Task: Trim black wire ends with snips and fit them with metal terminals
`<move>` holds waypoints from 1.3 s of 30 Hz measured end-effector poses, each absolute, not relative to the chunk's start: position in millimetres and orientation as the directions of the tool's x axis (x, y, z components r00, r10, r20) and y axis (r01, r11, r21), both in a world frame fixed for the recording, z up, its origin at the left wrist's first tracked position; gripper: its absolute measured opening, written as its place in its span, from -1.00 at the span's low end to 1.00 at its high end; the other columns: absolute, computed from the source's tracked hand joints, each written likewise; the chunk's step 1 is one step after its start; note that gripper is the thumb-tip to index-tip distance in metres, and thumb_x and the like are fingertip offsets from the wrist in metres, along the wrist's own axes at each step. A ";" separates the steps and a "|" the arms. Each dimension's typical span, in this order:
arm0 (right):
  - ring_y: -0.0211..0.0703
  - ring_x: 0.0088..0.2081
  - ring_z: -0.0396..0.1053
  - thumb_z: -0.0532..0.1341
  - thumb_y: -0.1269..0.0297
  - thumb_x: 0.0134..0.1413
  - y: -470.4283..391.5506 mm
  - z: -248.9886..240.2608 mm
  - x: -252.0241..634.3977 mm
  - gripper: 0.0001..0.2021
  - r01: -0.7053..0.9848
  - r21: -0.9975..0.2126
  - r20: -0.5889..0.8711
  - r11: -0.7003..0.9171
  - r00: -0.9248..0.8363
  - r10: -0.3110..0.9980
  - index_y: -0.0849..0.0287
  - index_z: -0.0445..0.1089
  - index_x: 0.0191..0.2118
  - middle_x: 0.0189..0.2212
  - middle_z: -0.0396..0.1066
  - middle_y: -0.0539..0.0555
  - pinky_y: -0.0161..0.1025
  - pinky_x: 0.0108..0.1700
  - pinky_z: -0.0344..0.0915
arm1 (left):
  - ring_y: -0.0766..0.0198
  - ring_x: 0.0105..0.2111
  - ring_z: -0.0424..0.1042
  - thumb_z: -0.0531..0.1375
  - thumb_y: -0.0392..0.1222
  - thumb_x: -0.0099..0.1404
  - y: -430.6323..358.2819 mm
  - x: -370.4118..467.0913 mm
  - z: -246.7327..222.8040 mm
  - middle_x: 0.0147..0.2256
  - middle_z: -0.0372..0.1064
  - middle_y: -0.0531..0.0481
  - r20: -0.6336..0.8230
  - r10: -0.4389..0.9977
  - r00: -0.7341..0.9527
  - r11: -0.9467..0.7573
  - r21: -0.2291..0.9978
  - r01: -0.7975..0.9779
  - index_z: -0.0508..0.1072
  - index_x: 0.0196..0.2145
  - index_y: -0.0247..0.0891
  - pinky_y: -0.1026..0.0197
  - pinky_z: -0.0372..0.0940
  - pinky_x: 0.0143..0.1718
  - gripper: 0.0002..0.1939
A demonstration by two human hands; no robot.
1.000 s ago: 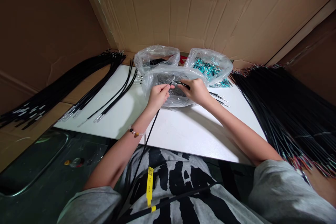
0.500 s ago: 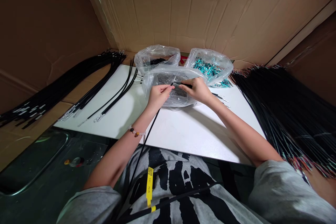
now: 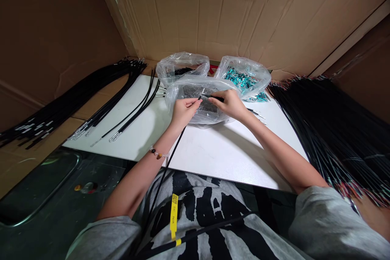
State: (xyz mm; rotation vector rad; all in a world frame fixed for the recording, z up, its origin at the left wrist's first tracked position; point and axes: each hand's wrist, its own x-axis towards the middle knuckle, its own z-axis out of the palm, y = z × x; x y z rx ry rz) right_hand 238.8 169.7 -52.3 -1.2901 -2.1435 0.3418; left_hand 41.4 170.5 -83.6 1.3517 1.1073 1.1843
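Note:
My left hand (image 3: 185, 110) pinches the end of a black cable (image 3: 172, 152) over the front plastic bag (image 3: 173, 91). That cable runs down past the table edge toward my lap. Just to the right, my right hand (image 3: 227, 102) is closed on a small black piece (image 3: 217, 98), close to the cable end; its exact shape is partly hidden by my fingers. Small dark grey parts (image 3: 190, 92) fill the front bag beneath both hands. A yellow tag (image 3: 173, 215) hangs by a thicker black cable (image 3: 207, 225) across my lap.
Behind stand a bag of black parts (image 3: 182, 71) and a bag of teal pieces (image 3: 240, 79). Black cables (image 3: 91, 89) lie at the left, some on the white table (image 3: 210, 150). A large cable bundle (image 3: 338, 130) covers the right side. Cardboard walls (image 3: 189, 12) surround the table.
Both hands stay nearly in place. The small black piece at my right fingers has tilted slightly, and its end near my left fingertips looks narrower.

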 end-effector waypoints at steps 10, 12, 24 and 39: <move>-0.26 -0.48 -0.02 0.16 0.14 0.33 169.8 -54.1 237.4 -0.63 0.706 -0.498 0.360 0.503 -0.359 0.861 0.21 0.48 -0.46 -0.60 0.30 -0.02 -0.22 -0.35 0.04 | 0.27 -0.50 0.43 0.42 -0.12 0.12 172.8 41.3 -88.3 -0.55 0.52 -0.01 0.141 0.989 0.034 -0.143 0.987 0.071 0.71 -0.22 -0.38 0.23 0.28 -0.43 -0.69; -0.26 -0.48 0.00 0.16 0.13 0.32 169.9 -54.5 237.2 -0.65 0.710 -0.497 0.371 0.498 -0.346 0.862 0.23 0.50 -0.42 -0.57 0.33 -0.01 -0.22 -0.35 0.05 | 0.24 -0.49 0.44 0.42 -0.11 0.10 173.2 40.8 -88.7 -0.55 0.53 -0.03 0.155 0.988 0.023 -0.156 0.984 0.083 0.72 -0.21 -0.37 0.22 0.28 -0.43 -0.67; -0.25 -0.48 0.03 0.14 0.10 0.31 168.9 -53.5 236.3 -0.63 0.721 -0.491 0.368 0.489 -0.336 0.867 0.24 0.54 -0.37 -0.56 0.35 0.01 -0.23 -0.35 0.08 | 0.32 -0.58 0.24 0.39 -0.13 0.11 173.1 40.5 -90.1 -0.67 0.30 0.10 0.226 0.974 -0.025 -0.219 0.961 0.167 0.73 -0.26 -0.33 0.24 0.08 -0.50 -0.73; -0.19 -0.45 0.16 0.15 0.10 0.32 170.6 -50.0 239.3 -0.66 0.758 -0.496 0.398 0.424 -0.235 0.887 0.22 0.49 -0.36 -0.51 0.41 0.04 -0.21 -0.34 0.09 | 0.39 -0.62 0.03 0.36 -0.04 0.21 167.7 41.0 -83.1 -0.68 0.13 0.16 0.236 0.971 0.032 -0.238 0.961 0.140 0.67 -0.26 -0.33 0.24 -0.07 -0.55 -0.71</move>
